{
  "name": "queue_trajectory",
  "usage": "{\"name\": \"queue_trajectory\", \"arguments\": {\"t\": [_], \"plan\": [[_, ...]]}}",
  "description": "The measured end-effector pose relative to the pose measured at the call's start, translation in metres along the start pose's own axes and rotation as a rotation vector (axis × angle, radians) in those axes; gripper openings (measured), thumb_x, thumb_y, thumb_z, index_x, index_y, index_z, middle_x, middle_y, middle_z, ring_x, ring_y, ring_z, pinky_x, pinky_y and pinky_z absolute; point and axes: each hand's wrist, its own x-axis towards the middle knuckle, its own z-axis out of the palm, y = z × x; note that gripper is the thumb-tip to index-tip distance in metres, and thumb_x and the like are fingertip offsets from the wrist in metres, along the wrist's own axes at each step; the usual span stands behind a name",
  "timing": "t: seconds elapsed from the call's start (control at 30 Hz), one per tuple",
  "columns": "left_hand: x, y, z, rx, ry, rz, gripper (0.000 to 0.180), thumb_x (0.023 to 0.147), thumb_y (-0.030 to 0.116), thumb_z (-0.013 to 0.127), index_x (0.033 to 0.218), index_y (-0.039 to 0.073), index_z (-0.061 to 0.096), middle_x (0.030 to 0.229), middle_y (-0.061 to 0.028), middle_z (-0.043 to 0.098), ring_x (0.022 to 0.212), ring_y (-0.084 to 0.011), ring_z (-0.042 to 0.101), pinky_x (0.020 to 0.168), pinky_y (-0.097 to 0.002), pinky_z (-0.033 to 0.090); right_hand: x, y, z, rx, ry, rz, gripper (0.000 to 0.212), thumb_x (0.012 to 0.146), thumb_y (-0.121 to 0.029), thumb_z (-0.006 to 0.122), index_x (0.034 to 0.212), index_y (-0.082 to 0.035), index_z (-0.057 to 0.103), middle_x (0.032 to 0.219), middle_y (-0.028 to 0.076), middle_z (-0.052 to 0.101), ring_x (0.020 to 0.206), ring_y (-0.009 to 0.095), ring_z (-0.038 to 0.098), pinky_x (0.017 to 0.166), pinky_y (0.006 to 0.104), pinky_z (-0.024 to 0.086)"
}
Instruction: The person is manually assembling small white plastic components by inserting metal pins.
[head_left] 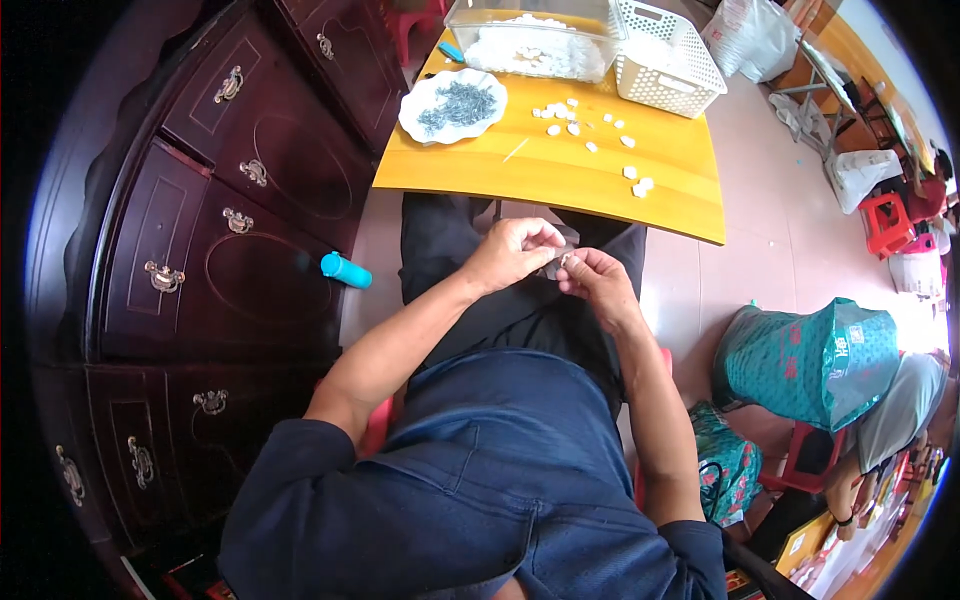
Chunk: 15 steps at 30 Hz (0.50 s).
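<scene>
Both my hands meet over my lap, just in front of the yellow table [440, 165]. My right hand [600, 284] pinches a small whitish piece [567, 260] between thumb and fingertips. Close beside it, my left hand [517, 251] has its thumb and fingers pressed together; what they hold, if anything, is too small to make out. Several small white pieces [573, 129] lie scattered on the table. A white scalloped plate [428, 90] at its left side bears a heap of thin dark grey bits [458, 106]. A thin pale stick [516, 150] lies near the plate.
Behind them stand a clear plastic box [600, 62] of white pieces and a cream perforated basket [672, 88]. A dark wooden cabinet [290, 240] rises on the left, near a turquoise bottle [347, 270]. On the right are a large teal bag [800, 360] and another person's arm [843, 488].
</scene>
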Motion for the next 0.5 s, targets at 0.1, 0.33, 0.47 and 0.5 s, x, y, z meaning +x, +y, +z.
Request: {"name": "queue_trajectory", "arguments": {"t": [0.1, 0.33, 0.47, 0.5], "plan": [[0.0006, 0.0000, -0.0009, -0.044, 0.002, 0.005, 0.011, 0.092, 0.004, 0.068, 0.103, 0.001, 0.071, 0.085, 0.0025, 0.067, 0.073, -0.0026, 0.059, 0.064, -0.0200, 0.049, -0.0005, -0.0004, 0.0008, -0.004, 0.021, -0.001, 0.015, 0.100, -0.017, 0.064, 0.104, -0.003, 0.068, 0.090, 0.005, 0.071, 0.078, 0.011, 0.066, 0.074, 0.0236, 0.056], [0.0029, -0.0047, -0.0001, -0.074, 0.022, 0.015, 0.013, 0.091, 0.002, 0.069, 0.104, 0.001, 0.069, 0.091, 0.0001, 0.069, 0.079, -0.0044, 0.063, 0.074, -0.0211, 0.054, -0.0011, -0.0038, 0.0040, 0.027, 0.058, -0.010, 0.014, 0.097, -0.014, 0.065, 0.103, -0.002, 0.069, 0.088, 0.007, 0.073, 0.073, 0.011, 0.066, 0.071, 0.0234, 0.056], [0.0043, -0.0040, 0.0013, -0.039, 0.025, 0.020, 0.015, 0.091, 0.001, 0.068, 0.106, 0.000, 0.068, 0.094, -0.0013, 0.069, 0.079, -0.0056, 0.065, 0.075, -0.0220, 0.055, 0.0004, -0.0041, 0.0065, 0.013, 0.064, -0.024, 0.013, 0.097, -0.012, 0.064, 0.101, -0.002, 0.070, 0.088, 0.007, 0.073, 0.073, 0.011, 0.066, 0.070, 0.0232, 0.055], [0.0033, -0.0031, 0.0015, -0.085, 0.002, 0.003, 0.017, 0.091, 0.001, 0.068, 0.107, 0.000, 0.067, 0.094, -0.0016, 0.068, 0.079, -0.0061, 0.065, 0.076, -0.0222, 0.055, 0.0000, -0.0021, 0.0074, 0.035, 0.069, -0.035, 0.012, 0.097, -0.012, 0.064, 0.101, -0.002, 0.070, 0.088, 0.007, 0.073, 0.073, 0.011, 0.066, 0.071, 0.0234, 0.055]]}}
